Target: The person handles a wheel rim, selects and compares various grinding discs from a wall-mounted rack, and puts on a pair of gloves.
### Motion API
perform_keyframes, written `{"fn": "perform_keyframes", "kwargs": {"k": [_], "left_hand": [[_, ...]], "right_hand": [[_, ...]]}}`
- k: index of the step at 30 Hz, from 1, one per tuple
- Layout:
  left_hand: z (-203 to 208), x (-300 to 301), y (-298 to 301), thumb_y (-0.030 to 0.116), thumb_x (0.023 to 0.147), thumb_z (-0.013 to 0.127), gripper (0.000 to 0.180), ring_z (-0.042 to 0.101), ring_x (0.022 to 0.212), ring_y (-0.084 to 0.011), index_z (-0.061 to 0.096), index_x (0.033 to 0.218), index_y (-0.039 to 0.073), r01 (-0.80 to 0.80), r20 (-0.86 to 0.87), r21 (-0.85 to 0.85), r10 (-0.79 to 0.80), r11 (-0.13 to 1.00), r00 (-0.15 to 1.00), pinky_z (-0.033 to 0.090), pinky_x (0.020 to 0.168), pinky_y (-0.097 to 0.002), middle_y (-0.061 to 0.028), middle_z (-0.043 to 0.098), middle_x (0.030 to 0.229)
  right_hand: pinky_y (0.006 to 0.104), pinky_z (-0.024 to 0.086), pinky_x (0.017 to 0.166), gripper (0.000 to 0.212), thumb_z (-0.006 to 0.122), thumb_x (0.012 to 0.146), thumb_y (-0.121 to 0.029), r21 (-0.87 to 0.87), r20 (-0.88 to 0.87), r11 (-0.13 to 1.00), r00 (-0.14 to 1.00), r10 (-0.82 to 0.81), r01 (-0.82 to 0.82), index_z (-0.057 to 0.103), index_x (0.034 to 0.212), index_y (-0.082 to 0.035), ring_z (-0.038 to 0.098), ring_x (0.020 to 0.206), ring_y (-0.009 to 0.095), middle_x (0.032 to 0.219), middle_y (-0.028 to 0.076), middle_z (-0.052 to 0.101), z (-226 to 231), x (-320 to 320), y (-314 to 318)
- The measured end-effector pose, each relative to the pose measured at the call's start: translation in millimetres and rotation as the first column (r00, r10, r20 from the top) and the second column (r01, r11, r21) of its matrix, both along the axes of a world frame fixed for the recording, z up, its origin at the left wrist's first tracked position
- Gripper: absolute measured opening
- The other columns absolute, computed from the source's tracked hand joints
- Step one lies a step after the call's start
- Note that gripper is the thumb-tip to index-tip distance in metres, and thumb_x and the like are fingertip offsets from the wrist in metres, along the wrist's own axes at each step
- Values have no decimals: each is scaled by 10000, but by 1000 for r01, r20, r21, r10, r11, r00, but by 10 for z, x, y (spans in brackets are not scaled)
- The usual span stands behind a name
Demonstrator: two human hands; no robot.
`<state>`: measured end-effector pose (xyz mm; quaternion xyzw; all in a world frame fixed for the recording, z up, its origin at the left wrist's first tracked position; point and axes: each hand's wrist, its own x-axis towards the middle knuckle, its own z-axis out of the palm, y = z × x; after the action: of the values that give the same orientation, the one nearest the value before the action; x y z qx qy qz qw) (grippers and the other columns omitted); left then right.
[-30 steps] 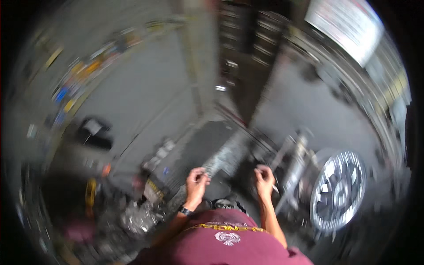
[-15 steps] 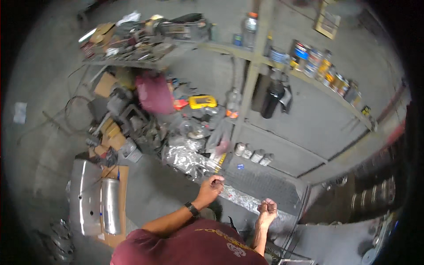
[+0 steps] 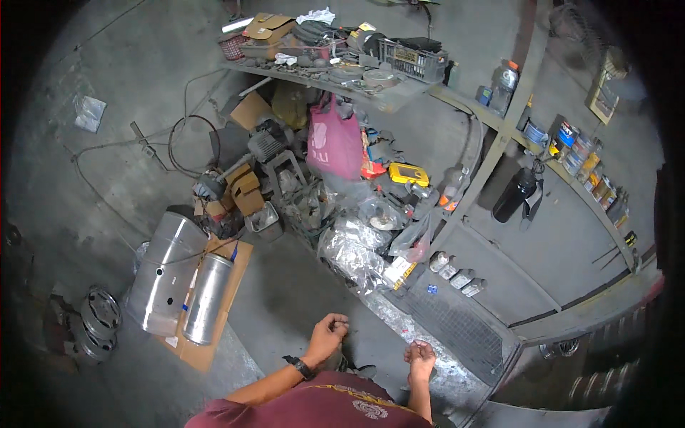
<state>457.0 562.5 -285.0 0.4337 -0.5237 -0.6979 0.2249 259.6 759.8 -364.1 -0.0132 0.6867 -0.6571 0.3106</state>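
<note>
My left hand (image 3: 329, 339), with a dark watch on its wrist, is closed, its fingers curled and pinched together in front of my body. To its right my right hand (image 3: 420, 361) is also raised, palm partly up, with its fingers bent in. Anything held in either hand is too small or hidden to make out. The hands are apart from each other. Beyond them lies a heap of clear plastic wrapping (image 3: 354, 250) on the floor. A shiny speckled strip (image 3: 435, 346) runs along the floor past my right hand.
At the left, two silver metal cylinders, a large one (image 3: 165, 278) and a slimmer one (image 3: 208, 298), lie by flattened cardboard (image 3: 234, 274). A pink bag (image 3: 335, 143), motor parts and a yellow case (image 3: 408, 174) crowd under a loaded shelf (image 3: 314, 77). Cans and bottles line a beam (image 3: 564, 182).
My view has swung left, so the surroundings sit further right and look sharper. Both hands appear slightly lower in the picture and stay curled.
</note>
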Motion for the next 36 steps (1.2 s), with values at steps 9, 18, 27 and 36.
{"fn": "perform_keyframes", "kwargs": {"k": [9,18,27,36], "left_hand": [[30,184,-1046,224,956,666,240,546,685,-65,671,1013,-9,12,-100,19,-10,1000,995,471,645,-244,7,613,748],[235,1454,-2726,256,954,682,301,563,643,-82,652,782,11,-107,59,-213,122,971,991,456,607,-254,-3,619,690],[-73,2073,-3633,149,979,635,132,573,675,-98,585,931,36,-489,-210,-94,463,867,861,496,620,-255,-13,591,755],[-335,2005,-3939,138,954,661,143,579,681,-107,571,966,28,-465,-93,-5,462,885,882,507,643,-267,-16,596,782]], "right_hand": [[283,501,544,197,647,937,-121,-22,-156,999,987,32,-36,571,1060,14,608,619,155,784,98,646,156,259,-923],[294,507,561,210,652,939,-132,-44,-86,999,996,21,-25,597,1044,40,606,626,163,782,108,641,285,1012,-2865],[256,479,603,189,629,980,-160,25,-478,987,866,149,-156,638,967,29,593,647,108,746,43,647,1290,885,-4133],[232,435,561,196,609,1003,-228,-261,-688,950,724,-57,-173,634,963,-38,551,620,83,728,35,629,2463,214,-5246]]}}
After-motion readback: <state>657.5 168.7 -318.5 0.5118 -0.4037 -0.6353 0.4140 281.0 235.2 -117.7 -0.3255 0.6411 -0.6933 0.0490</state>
